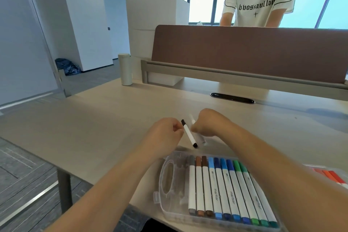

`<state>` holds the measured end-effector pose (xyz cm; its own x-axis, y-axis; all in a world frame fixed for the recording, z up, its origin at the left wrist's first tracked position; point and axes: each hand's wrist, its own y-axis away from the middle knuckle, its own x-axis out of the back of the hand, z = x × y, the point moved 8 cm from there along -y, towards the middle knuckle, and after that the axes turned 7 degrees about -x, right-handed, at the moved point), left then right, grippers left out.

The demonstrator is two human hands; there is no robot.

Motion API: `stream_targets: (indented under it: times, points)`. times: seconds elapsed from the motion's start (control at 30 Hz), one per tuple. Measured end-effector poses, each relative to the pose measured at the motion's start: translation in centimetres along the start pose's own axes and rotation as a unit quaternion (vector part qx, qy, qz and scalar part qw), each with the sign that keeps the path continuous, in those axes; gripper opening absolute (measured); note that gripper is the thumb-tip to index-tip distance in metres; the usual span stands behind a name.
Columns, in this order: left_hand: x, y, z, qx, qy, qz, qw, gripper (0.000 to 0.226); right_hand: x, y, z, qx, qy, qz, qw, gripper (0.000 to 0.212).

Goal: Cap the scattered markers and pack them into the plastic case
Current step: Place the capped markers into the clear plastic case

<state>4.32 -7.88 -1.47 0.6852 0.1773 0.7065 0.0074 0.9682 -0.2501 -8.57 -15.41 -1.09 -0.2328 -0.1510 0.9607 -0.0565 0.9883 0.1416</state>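
Well, over the pale desk (94, 118) the left hand (163, 133) pinches a black-capped marker (188, 133) near its upper end, the barrel tilted with its lower end close to the tabletop. Just beside it the right hand (211, 124) is curled round a pale marker (192, 120), too blurred to tell whether it is capped. Nearer the person lies the open plastic case (162, 184), where a row of capped markers (226, 190) in grey, brown, blue and green lies side by side.
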Motion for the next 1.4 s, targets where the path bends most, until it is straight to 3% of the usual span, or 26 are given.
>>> stream_targets:
  times: [0.2,0.47,0.57,0.83,1.1,1.23,1.4]
  points:
    - [0.1,2.9,1.2,-0.027,-0.061,-0.031,0.997,0.025,-0.9,8.7,-1.3,0.023,-0.056,-0.17,0.984,0.031]
    - [-1.3,8.0,2.4,-0.054,-0.105,-0.143,0.983,0.042,-5.2,13.6,-0.8,0.011,-0.075,-0.284,0.956,0.043]
    - [-1.6,9.1,2.5,-0.073,-0.129,-0.181,0.972,0.033,-5.2,13.6,-0.6,0.023,-0.069,-0.264,0.962,0.05]
    - [-2.3,9.8,2.5,-0.135,-0.169,-0.258,0.941,0.045,-4.4,12.7,0.1,0.044,-0.02,-0.212,0.976,0.039]
    - [-2.9,8.3,2.2,-0.14,-0.22,-0.266,0.928,0.044,-5.3,12.0,-0.1,0.043,0.012,-0.269,0.962,0.039]
    - [-1.7,6.6,1.8,-0.088,-0.195,-0.202,0.956,0.035,-4.3,11.5,0.0,0.069,-0.05,-0.241,0.967,0.028]
    - [0.0,3.6,1.8,-0.068,-0.111,-0.055,0.99,0.021,-1.8,7.7,0.9,0.061,-0.042,-0.062,0.995,0.027]
